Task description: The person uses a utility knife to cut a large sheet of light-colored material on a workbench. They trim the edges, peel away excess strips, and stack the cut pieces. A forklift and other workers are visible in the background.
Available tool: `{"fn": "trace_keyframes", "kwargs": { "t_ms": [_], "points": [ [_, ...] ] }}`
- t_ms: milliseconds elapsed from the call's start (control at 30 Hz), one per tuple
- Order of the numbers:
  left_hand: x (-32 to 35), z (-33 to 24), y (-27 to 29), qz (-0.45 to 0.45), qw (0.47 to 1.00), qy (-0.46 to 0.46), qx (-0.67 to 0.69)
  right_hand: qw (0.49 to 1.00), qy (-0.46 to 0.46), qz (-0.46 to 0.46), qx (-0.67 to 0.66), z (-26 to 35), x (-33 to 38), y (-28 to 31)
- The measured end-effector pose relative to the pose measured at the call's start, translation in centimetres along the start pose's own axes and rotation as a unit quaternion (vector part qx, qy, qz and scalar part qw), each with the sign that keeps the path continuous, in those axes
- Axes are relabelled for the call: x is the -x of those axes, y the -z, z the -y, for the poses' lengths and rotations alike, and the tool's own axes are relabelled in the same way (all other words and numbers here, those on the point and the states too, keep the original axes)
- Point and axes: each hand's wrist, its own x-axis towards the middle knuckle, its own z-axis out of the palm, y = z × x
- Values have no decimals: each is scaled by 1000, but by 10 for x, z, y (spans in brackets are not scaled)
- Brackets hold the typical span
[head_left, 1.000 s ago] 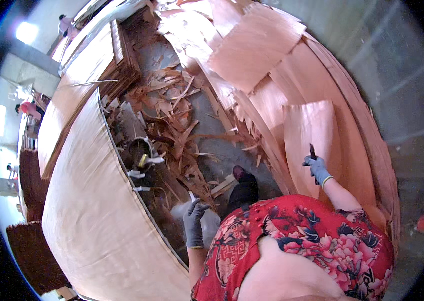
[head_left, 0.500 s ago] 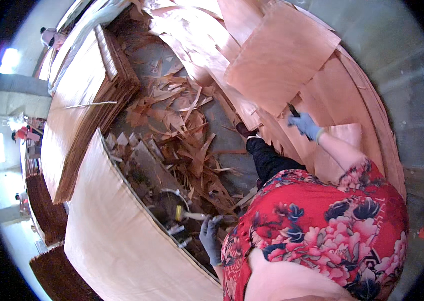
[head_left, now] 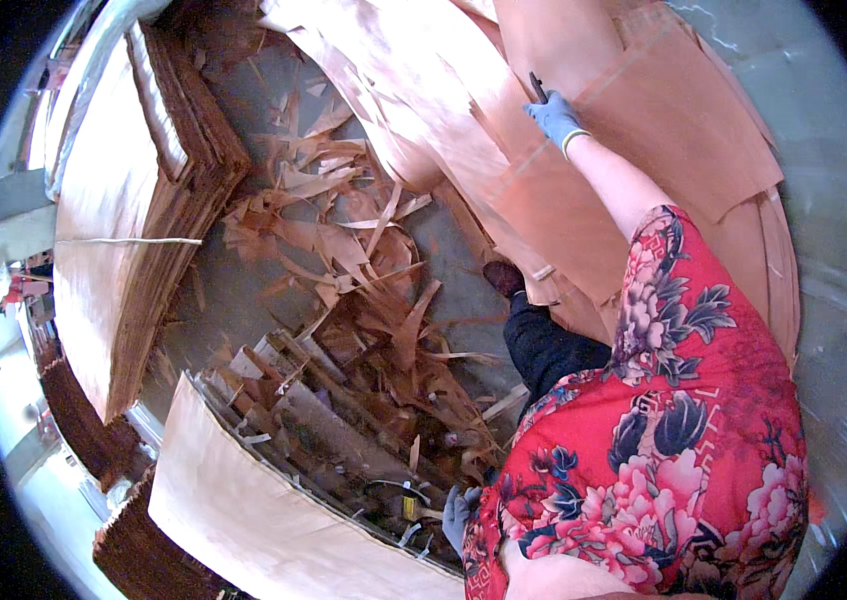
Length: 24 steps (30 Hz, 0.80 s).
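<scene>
My right hand (head_left: 554, 119), in a light blue glove, is closed round a small dark tool (head_left: 537, 88) whose exact kind I cannot make out. It is over broad, thin wood veneer sheets (head_left: 683, 125) spread at the right. Low in the view, my left hand (head_left: 456, 514), in a grey glove, is partly hidden by my red floral sleeve. Its visible fingers are apart, close to the pale handle of a yellow-banded brush-like tool (head_left: 410, 503). Whether they touch that handle is unclear. A curved wire-like rim shows beside it.
Torn veneer strips (head_left: 373, 250) litter the floor between the stacks. A tall veneer stack (head_left: 108, 250) stands at the left, a thin stick across its top. Nearer, a pale sheet-topped stack (head_left: 253, 500) borders a cluttered recess (head_left: 313, 420). My dark shoe (head_left: 503, 278) is beside the spread sheets.
My right hand has moved farther up and leftward with the dark tool. The square veneer sheet has shifted right and down. The view has turned, and my left hand appears lower.
</scene>
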Motion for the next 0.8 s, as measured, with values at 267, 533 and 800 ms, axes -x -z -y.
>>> {"fn": "trace_keyframes", "kwargs": {
  "t_ms": [267,533,800],
  "points": [
    [-16,-3,17,22,999,33,-25,990,142,-7,9,-7,11,-15],
    [-38,-13,10,92,995,-3,36,959,175,53,-219,116,53,23],
    [-94,30,36,108,989,-95,40,863,426,58,-263,263,162,92]
  ]
}}
